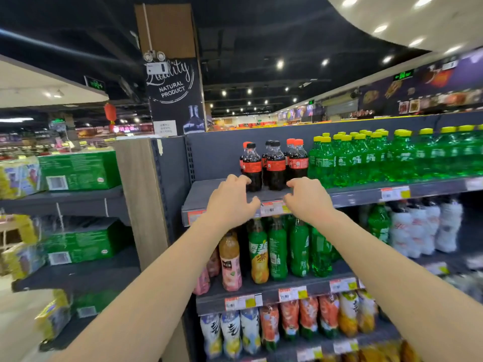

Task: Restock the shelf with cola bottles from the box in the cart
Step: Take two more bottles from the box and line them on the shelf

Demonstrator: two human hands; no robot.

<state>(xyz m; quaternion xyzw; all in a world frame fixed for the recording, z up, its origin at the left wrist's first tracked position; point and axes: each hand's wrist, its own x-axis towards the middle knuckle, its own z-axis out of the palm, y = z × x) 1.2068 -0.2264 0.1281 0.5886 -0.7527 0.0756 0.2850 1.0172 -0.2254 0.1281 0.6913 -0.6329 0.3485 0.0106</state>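
1. Progress looks early, as a judgement: only a small cluster of cola bottles (273,165) stands on the top shelf (209,195), with bare board to its left and in front.
2. The cola bottles stand upright and close together, some black-capped and some red-capped, just beside a long row of green soda bottles (366,158) with yellow caps.
3. The left hand (231,198) has its fingers half-curled and spread, gripping nothing. Its fingertips sit at the base of the front-left cola bottle, and contact cannot be told.
4. The right hand (307,198) is in the same loose claw, empty, above the shelf's front edge near the right-hand cola bottles.
5. Neither the box nor the cart is in view, so what remains to be shelved cannot be judged. The open space suggests most is left.
6. The tier below holds green and orange drink bottles (277,252). The rack at the left carries green cartons (81,169).
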